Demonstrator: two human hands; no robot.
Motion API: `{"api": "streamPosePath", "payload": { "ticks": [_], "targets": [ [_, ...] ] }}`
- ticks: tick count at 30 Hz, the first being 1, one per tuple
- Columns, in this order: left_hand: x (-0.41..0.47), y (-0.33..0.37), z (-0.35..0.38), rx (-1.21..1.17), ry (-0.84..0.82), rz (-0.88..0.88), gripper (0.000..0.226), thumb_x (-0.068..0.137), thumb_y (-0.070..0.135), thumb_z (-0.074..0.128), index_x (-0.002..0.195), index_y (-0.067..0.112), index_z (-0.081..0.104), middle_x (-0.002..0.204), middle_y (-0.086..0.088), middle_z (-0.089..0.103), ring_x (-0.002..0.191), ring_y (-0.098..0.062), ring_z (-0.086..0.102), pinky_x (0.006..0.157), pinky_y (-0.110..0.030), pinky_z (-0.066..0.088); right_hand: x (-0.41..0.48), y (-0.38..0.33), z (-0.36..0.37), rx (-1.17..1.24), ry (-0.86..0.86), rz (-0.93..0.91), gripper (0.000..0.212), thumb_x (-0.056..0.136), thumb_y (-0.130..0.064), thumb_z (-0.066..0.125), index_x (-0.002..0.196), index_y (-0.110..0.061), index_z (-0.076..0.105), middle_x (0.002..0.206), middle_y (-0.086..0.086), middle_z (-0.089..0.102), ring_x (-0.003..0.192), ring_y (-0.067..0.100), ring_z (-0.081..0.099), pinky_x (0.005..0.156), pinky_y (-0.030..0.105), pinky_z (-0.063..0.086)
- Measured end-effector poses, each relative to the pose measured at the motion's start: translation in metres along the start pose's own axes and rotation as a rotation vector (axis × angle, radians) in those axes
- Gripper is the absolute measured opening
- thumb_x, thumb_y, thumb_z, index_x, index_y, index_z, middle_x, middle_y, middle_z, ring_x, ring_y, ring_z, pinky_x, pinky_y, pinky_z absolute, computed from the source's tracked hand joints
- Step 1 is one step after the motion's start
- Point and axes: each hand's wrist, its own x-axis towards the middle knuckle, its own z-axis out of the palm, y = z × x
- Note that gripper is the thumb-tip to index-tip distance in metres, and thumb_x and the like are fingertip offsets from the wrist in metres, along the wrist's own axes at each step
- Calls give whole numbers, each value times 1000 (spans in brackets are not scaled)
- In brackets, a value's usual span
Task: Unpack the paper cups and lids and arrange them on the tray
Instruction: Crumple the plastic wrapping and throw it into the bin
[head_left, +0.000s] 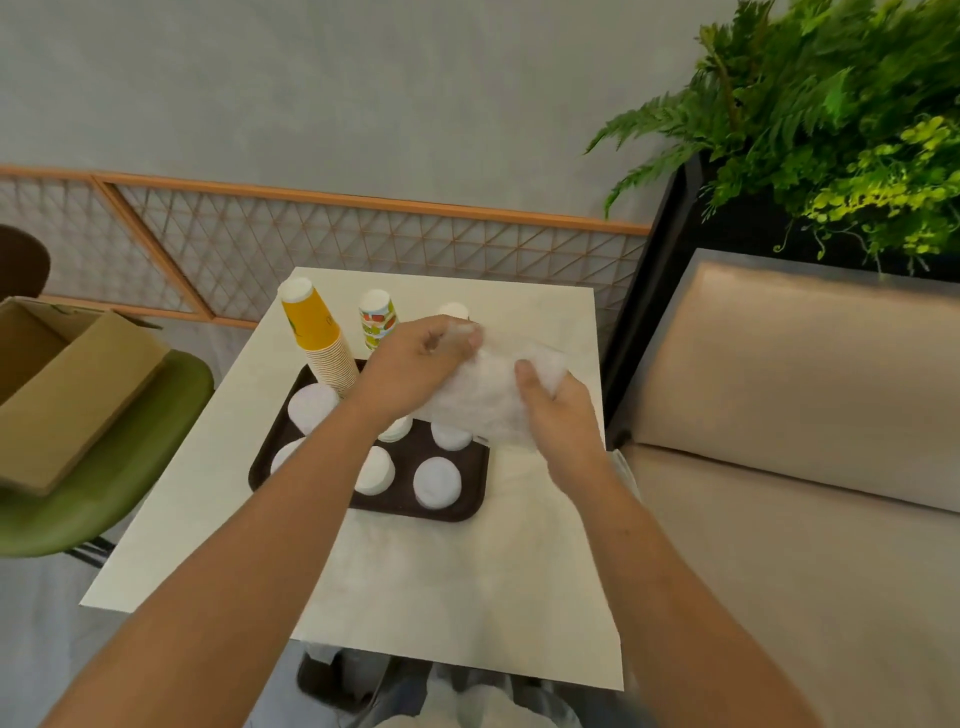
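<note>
Left hand (415, 364): pinches the wrapper's (488, 395) far end, fingers curled.
Right hand (561, 415): grips its near end.
Wrapper: between both hands, above the tray (467, 512); contents unclear.
Lids (437, 482): white stacks on the tray, below the hands.
Cups (317, 338): stacked just beyond the left hand.
Advice: likely best to open the wrapper gently and hold it low over the tray, lest anything spill.

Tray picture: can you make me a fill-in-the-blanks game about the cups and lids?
The tallest cup stack is coloured ____.
The tray holding the white lids is dark ____.
The cardboard box rests on a green ____.
Counting left hand and right hand, the number of hands gripping the plastic wrapper is ____.
Missing words: yellow, brown, chair, two.
</note>
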Motion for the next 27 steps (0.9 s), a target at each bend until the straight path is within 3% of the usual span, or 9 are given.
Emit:
{"api": "streamPosePath", "payload": {
  "ticks": [2, 4, 6, 9, 11, 13, 17, 20, 27],
  "targets": [
    [-7, -3, 9, -90, 193, -181, 45, 97, 56, 63, 103, 14, 77, 102, -6, 76, 102, -26, 70, 97, -50, 54, 0, 2, 5, -131, 122, -47, 22, 104, -43, 58, 109, -24, 68, 104, -6, 75, 96, 10, 71, 88, 37, 60],
    [-17, -8, 22, -122, 269, -304, 61, 96, 66, 57, 103, 8, 73, 102, -10, 75, 101, -29, 69, 96, -51, 54, 1, 4, 7, -237, 105, -114, 22, 105, -39, 57, 108, -20, 67, 102, -4, 73, 94, 10, 69, 82, 32, 56],
    [-29, -13, 37, 49, 332, -258, 59, 98, 69, 47, 99, 13, 64, 95, -5, 70, 94, -27, 66, 90, -50, 55, 2, 5, 7, -286, 54, -120, 25, 105, -40, 57, 110, -19, 67, 104, -3, 72, 96, 11, 68, 84, 35, 57],
    [-44, -21, 49, 229, 430, -157, 43, 106, 60, 37, 99, 19, 47, 84, -1, 61, 84, -30, 63, 79, -50, 55, 0, 5, 15, -221, 52, 38, 42, 98, -62, 54, 119, -26, 63, 116, -8, 68, 108, 14, 65, 97, 36, 55],
    [-52, -28, 50, 254, 439, -112, 38, 107, 57, 35, 102, 21, 43, 80, -1, 59, 80, -32, 63, 74, -50, 55, -6, 8, 22, -260, 101, 92, 53, 99, -65, 48, 130, -24, 61, 117, -8, 65, 112, 18, 63, 100, 39, 53],
    [-63, -37, 46, 239, 440, -89, 37, 107, 60, 33, 103, 24, 42, 79, -2, 59, 77, -31, 63, 71, -50, 56, -18, 14, 33, -381, 179, 6, 47, 106, -54, 41, 123, -17, 64, 110, -1, 69, 105, 23, 66, 96, 41, 54],
    [-85, -48, 36, 154, 460, -63, 35, 109, 51, 42, 96, 19, 43, 74, 0, 55, 69, -17, 57, 62, -40, 46, -42, 25, 50, -475, 241, -177, 42, 110, -42, 38, 90, -11, 57, 78, 3, 65, 72, 22, 63, 67, 36, 49],
    [-113, -64, 21, 97, 461, -56, 36, 109, 48, 45, 93, 15, 44, 73, -1, 54, 65, -11, 54, 56, -25, 42, -69, 34, 72, -497, 225, -232, 39, 111, -37, 39, 87, -10, 52, 69, -2, 57, 59, 9, 54, 52, 25, 37],
    [-210, -105, -28, 34, 439, -59, 36, 110, 38, 49, 79, 23, 36, 66, 6, 44, 55, -2, 44, 48, -18, 35, -156, 69, 144, -464, 176, -219, 44, 112, -37, 38, 86, -5, 53, 74, 8, 62, 64, 18, 60, 58, 36, 50]
  ]
}}
